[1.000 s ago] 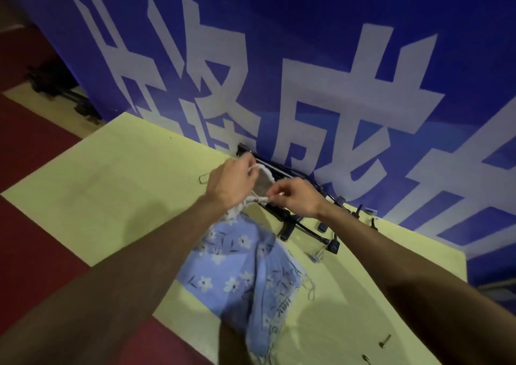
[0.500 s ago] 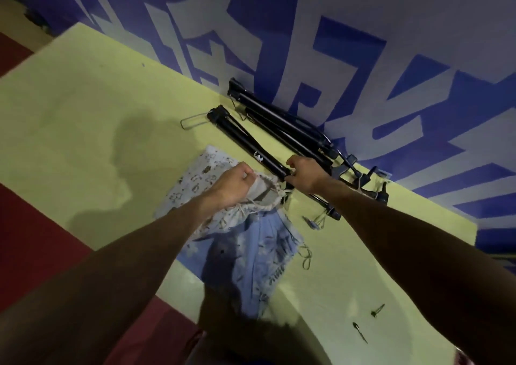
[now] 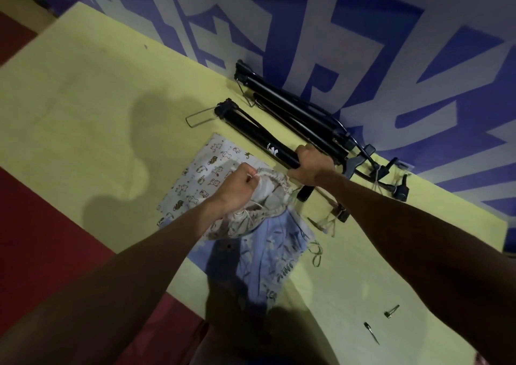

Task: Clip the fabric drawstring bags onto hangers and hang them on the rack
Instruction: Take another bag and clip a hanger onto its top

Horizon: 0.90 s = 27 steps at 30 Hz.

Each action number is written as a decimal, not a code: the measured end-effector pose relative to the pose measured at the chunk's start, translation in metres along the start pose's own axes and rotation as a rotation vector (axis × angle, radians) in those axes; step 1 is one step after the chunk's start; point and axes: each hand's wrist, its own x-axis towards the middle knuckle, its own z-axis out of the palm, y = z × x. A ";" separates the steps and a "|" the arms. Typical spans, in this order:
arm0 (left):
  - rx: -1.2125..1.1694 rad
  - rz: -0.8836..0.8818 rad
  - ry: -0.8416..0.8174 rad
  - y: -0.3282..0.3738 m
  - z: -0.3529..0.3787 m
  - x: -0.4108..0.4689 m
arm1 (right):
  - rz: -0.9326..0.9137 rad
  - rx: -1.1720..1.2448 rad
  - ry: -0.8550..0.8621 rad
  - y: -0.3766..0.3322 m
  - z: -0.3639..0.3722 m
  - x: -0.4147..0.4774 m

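Left hand (image 3: pixel 238 187): closed in a fist, with the white cord and gathered mouth of a pale bag (image 3: pixel 268 197) pinched inside it. Right hand (image 3: pixel 314 165): wrapped fully around a black folded stand (image 3: pixel 259 138), which lies on the yellow mat (image 3: pixel 97 99). Printed bag (image 3: pixel 203 175): laid flat on the mat, partly beneath the left fist. Blue bag (image 3: pixel 276 250): spread on the mat below the pale one, untouched by either hand.
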 end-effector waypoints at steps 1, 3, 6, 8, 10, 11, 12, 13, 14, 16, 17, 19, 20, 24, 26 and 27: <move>-0.001 0.005 -0.008 0.001 0.002 -0.004 | -0.007 -0.007 0.021 0.004 -0.006 -0.009; -0.017 0.019 -0.029 0.002 0.005 -0.009 | -0.024 0.038 0.046 0.014 -0.017 -0.026; -0.117 0.031 -0.041 -0.002 0.012 -0.021 | -0.049 0.229 0.039 0.029 -0.027 -0.063; -0.221 0.014 0.009 -0.006 0.015 -0.028 | -0.045 0.379 0.025 0.038 -0.030 -0.086; -0.292 -0.002 0.071 -0.006 0.019 -0.040 | -0.039 0.463 0.042 0.050 -0.030 -0.114; -0.318 -0.017 0.094 -0.006 0.020 -0.043 | -0.032 0.500 0.051 0.057 -0.029 -0.123; -0.341 -0.035 0.110 -0.005 0.021 -0.046 | -0.020 0.533 0.051 0.064 -0.028 -0.134; -0.365 -0.054 0.130 -0.003 0.021 -0.048 | -0.006 0.560 0.045 0.072 -0.026 -0.143; -0.395 -0.071 0.154 0.000 0.021 -0.051 | 0.015 0.575 0.038 0.080 -0.025 -0.152; -0.459 -0.096 0.192 0.006 0.020 -0.057 | 0.056 0.589 0.032 0.098 -0.024 -0.170; -0.496 -0.103 0.196 0.007 0.019 -0.059 | 0.063 0.579 0.029 0.108 -0.023 -0.180; -0.620 -0.115 0.161 0.009 0.018 -0.066 | 0.080 0.525 0.010 0.125 -0.021 -0.196; -0.702 -0.127 0.127 0.010 0.018 -0.070 | 0.091 0.494 -0.002 0.132 -0.020 -0.206; -0.800 -0.168 0.109 0.012 0.021 -0.075 | 0.112 0.375 -0.028 0.149 -0.015 -0.229; -0.662 -0.132 0.190 0.013 0.026 -0.072 | 0.107 0.326 -0.052 0.148 -0.014 -0.235; -0.588 -0.100 0.236 0.015 0.029 -0.070 | 0.104 0.305 -0.072 0.146 -0.013 -0.237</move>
